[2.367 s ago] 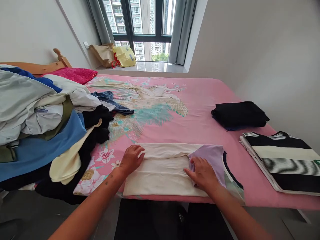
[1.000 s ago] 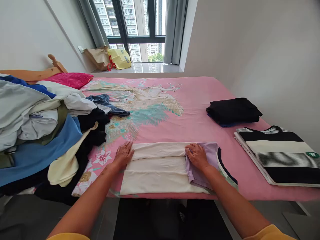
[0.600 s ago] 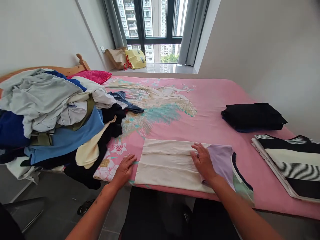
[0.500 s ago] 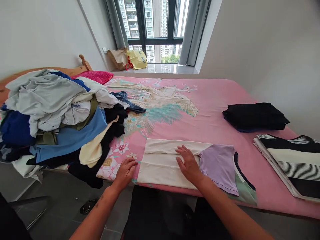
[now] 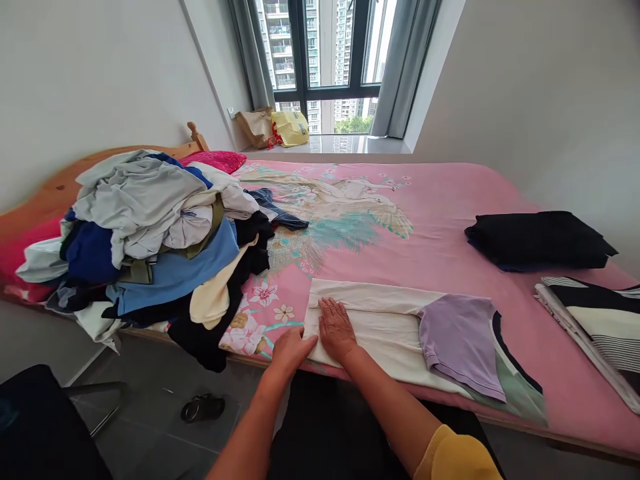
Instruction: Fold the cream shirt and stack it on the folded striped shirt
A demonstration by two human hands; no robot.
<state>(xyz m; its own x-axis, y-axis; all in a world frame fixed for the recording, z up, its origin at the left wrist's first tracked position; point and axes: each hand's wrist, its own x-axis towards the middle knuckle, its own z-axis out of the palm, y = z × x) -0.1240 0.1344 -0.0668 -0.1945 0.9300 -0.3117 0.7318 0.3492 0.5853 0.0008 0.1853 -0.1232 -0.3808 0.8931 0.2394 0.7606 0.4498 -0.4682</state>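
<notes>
A person's open right hand (image 5: 337, 330) presses palm-down, fingers spread, on a folded cream T-shirt (image 5: 373, 327) lying at 12 o'clock on a pink peacock-print bedsheet (image 5: 500, 280). The shirt's lilac sleeve (image 5: 460, 347) spreads toward 3 o'clock, beside mint-green fabric edged in black (image 5: 520, 393). The open left hand (image 5: 293, 353) lies flat, its fingers at the shirt's near left edge, just beside the right hand. A yellow shirt sleeve (image 5: 453, 460) covers the person's right upper arm. At 10 o'clock, a heaped pile of mixed clothes (image 5: 140, 207) sits against a curved pine headboard (image 5: 65, 193). A folded black garment stack (image 5: 537, 240) lies at 2 o'clock, and a folded black-and-cream striped top (image 5: 590, 333) at 3 o'clock. A black sandal (image 5: 203, 408) rests on the grey tile floor (image 5: 150, 433) at 8 o'clock. A brown paper bag (image 5: 255, 128) and a yellow plastic bag (image 5: 290, 128) stand on the window ledge far off at 12 o'clock.
</notes>
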